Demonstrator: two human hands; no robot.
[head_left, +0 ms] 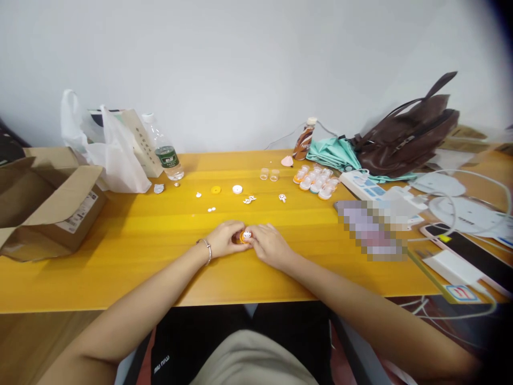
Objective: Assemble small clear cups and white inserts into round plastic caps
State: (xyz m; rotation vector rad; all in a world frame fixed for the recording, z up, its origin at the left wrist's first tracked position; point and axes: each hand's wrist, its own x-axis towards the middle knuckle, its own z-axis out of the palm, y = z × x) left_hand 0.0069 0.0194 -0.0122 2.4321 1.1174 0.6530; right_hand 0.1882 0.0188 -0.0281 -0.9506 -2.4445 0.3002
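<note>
At the left, an open cardboard box point(52, 235) stands beside a white plastic bag point(120, 160) and a water bottle point(167, 156), its green label too small to read. White lettering on the black trousers point(280, 331) appears to say "miu miu". Near the middle of the table point(120, 230), the left hand point(222, 239) curls thumb and fingers around a small orange-and-white piece point(246, 236); the right hand point(272, 246) pinches its other side. Beyond lie a yellow disc point(216, 190), a white disc point(238, 189) and two clear cups point(269, 174). Farther right are orange-based containers point(318, 182), a brown bottle point(303, 141), a white power strip point(363, 187) and a dark brown bag point(409, 139).
</note>
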